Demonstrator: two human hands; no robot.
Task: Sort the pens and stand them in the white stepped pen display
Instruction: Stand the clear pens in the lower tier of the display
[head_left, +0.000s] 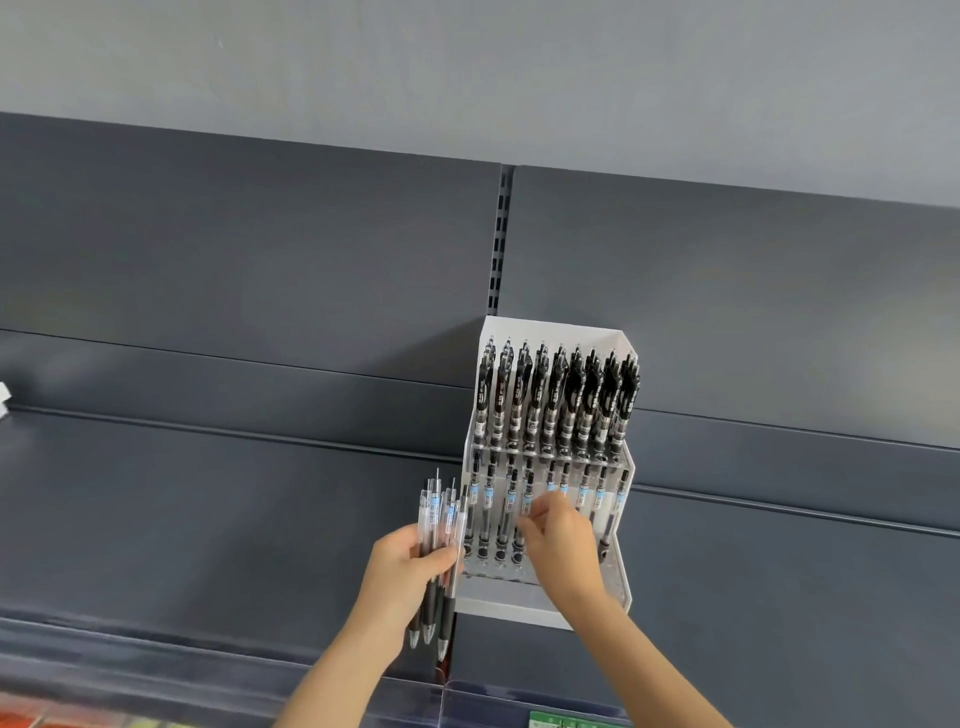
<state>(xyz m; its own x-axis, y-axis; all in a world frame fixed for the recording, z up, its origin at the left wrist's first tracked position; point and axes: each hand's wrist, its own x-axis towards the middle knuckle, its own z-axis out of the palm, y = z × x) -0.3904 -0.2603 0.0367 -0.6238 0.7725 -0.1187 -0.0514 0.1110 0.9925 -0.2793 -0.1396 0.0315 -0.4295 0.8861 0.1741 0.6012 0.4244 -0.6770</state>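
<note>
The white stepped pen display (540, 608) stands on a dark grey shelf. Its upper step holds several black pens (561, 400) upright. On the lower step stand several clear pens with blue labels (493, 514). My left hand (410, 566) grips a bundle of clear pens (439, 525) just left of the display, their tips pointing down. My right hand (563, 545) reaches into the lower step and pinches a clear pen there with curled fingers; the hand hides most of that pen.
Dark grey shelf (234, 499) runs left and right of the display, with a grey back panel (260, 249) behind. A slotted upright (501, 234) rises above the display. A clear shelf-edge rail with a green label (553, 721) lies at the bottom.
</note>
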